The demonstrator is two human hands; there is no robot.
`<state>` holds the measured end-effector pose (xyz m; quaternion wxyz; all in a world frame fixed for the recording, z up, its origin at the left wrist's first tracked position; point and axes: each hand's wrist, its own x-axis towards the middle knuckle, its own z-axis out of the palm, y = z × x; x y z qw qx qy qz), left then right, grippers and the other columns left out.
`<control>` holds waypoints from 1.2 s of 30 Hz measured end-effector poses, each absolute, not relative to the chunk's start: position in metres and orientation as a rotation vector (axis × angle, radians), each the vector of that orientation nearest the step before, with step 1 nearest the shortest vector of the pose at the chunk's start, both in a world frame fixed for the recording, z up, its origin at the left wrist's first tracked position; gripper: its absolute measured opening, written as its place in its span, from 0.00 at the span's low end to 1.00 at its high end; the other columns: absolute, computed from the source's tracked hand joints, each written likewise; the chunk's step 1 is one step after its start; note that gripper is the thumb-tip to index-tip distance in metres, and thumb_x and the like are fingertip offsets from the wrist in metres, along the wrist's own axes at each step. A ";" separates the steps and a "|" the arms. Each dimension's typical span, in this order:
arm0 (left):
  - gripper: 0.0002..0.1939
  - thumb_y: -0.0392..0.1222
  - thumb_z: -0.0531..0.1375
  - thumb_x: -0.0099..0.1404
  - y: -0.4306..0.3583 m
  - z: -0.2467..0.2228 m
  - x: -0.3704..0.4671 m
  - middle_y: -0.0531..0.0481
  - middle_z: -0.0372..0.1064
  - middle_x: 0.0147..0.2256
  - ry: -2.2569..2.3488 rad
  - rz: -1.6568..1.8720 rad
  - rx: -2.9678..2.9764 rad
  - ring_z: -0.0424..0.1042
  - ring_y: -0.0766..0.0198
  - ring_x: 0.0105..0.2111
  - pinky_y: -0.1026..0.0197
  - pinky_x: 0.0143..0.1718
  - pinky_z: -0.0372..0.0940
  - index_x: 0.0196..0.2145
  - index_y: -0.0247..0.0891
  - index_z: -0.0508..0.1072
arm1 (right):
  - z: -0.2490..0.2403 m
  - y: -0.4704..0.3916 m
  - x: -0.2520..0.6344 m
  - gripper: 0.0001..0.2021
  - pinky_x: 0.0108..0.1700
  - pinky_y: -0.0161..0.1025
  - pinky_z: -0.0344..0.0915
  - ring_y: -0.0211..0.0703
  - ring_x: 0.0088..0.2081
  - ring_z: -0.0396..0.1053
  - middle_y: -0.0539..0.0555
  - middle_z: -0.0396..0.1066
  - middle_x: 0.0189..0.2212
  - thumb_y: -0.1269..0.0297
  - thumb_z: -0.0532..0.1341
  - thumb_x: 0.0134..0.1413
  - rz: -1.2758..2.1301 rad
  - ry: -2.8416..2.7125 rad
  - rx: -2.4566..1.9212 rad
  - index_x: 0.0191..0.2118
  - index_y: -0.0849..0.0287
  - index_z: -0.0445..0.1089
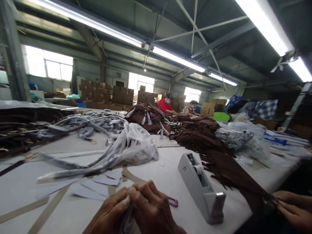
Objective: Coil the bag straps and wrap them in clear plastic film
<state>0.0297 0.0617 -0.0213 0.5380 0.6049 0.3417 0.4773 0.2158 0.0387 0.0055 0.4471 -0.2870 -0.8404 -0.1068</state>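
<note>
At the near edge of the worktop [168,180], the left hand [115,204] and right hand [151,203] are closed together, fingertips pinching one film-wrapped piece [128,221] that hangs between them, mostly hidden by the knuckles. Its wrapping appears under way rather than finished, though the hidden part cannot be judged. Past the hands, a heap of straps in clear sleeves [97,122] looks already covered, while the dark straps with gold-coloured fittings [21,117] at the left seem bare, so much appears left to cover. The fringed brown pieces [200,131] are piled farther back and to the right; whether they are complete cannot be told.

Counted, there is one tape dispenser [202,188], right of the hands; one purple-handled tool [173,201], partly behind the right hand; and one translucent plastic bag [138,143], with sleeved straps running out of it. At least three grey-beige strips [24,209] lie at the left and just beyond the hands, beside several overlapping white paper slips [92,188]. The straps and brown pieces are too tangled to count. Two co-workers [165,105] show at the back; another person's two hands [292,204] grip a brown piece at the right.
</note>
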 end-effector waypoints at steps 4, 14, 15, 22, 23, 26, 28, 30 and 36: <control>0.19 0.63 0.63 0.62 0.054 -0.033 0.012 0.47 0.79 0.45 0.965 1.138 1.692 0.71 0.42 0.54 0.48 0.56 0.70 0.42 0.51 0.82 | 0.020 0.038 0.217 0.15 0.36 0.45 0.72 0.51 0.35 0.72 0.57 0.75 0.37 0.74 0.57 0.62 -0.378 -2.151 -0.711 0.53 0.60 0.70; 0.27 0.72 0.67 0.53 0.059 -0.015 0.013 0.43 0.77 0.39 0.975 1.132 1.809 0.73 0.48 0.43 0.53 0.44 0.72 0.32 0.45 0.79 | -0.002 0.059 0.220 0.08 0.27 0.41 0.63 0.49 0.29 0.71 0.54 0.71 0.30 0.77 0.57 0.57 -0.735 -2.208 -0.768 0.37 0.57 0.69; 0.26 0.71 0.66 0.56 0.062 -0.013 0.016 0.44 0.77 0.38 0.983 1.145 1.795 0.73 0.50 0.42 0.54 0.44 0.71 0.31 0.43 0.78 | -0.003 0.062 0.220 0.09 0.27 0.41 0.63 0.49 0.30 0.72 0.55 0.71 0.30 0.78 0.57 0.56 -0.730 -2.239 -0.784 0.36 0.57 0.70; 0.39 0.80 0.51 0.61 0.096 -0.028 0.019 0.51 0.65 0.16 1.103 1.324 1.192 0.59 0.66 0.15 0.64 0.19 0.51 0.25 0.37 0.71 | 0.059 0.084 0.217 0.05 0.22 0.35 0.48 0.37 0.21 0.61 0.48 0.71 0.24 0.66 0.70 0.42 0.094 -2.742 -1.216 0.28 0.58 0.75; 0.38 0.79 0.52 0.60 0.099 -0.032 0.018 0.50 0.66 0.16 1.125 1.349 1.158 0.59 0.66 0.15 0.65 0.19 0.51 0.24 0.37 0.71 | 0.075 0.096 0.214 0.08 0.22 0.34 0.46 0.35 0.19 0.57 0.46 0.66 0.18 0.64 0.72 0.40 0.255 -2.730 -1.203 0.23 0.58 0.73; 0.36 0.78 0.55 0.59 0.103 -0.039 0.017 0.51 0.67 0.16 1.175 1.365 1.130 0.58 0.66 0.15 0.64 0.19 0.50 0.24 0.38 0.69 | 0.131 0.152 0.199 0.14 0.19 0.32 0.49 0.34 0.17 0.55 0.45 0.60 0.13 0.59 0.75 0.34 0.526 -2.394 -1.151 0.17 0.59 0.71; 0.34 0.77 0.55 0.60 0.101 -0.040 0.019 0.52 0.66 0.15 1.205 1.339 1.150 0.58 0.65 0.15 0.64 0.19 0.50 0.24 0.39 0.69 | 0.164 0.195 0.186 0.14 0.23 0.32 0.59 0.39 0.24 0.64 0.49 0.68 0.21 0.51 0.68 0.51 0.440 -2.186 -1.134 0.28 0.59 0.77; 0.31 0.73 0.53 0.63 0.098 -0.040 0.022 0.53 0.65 0.16 1.235 1.307 1.237 0.60 0.64 0.16 0.62 0.22 0.54 0.24 0.40 0.69 | 0.181 0.229 0.171 0.18 0.32 0.35 0.69 0.45 0.36 0.71 0.55 0.75 0.34 0.48 0.62 0.59 0.368 -2.024 -1.111 0.45 0.57 0.78; 0.13 0.51 0.59 0.65 0.092 -0.052 0.036 0.48 0.78 0.30 1.505 0.913 1.843 0.77 0.54 0.36 0.57 0.39 0.65 0.28 0.42 0.74 | 0.119 0.251 0.115 0.13 0.47 0.45 0.72 0.50 0.44 0.75 0.62 0.78 0.46 0.59 0.63 0.60 0.232 -1.986 -1.178 0.45 0.60 0.79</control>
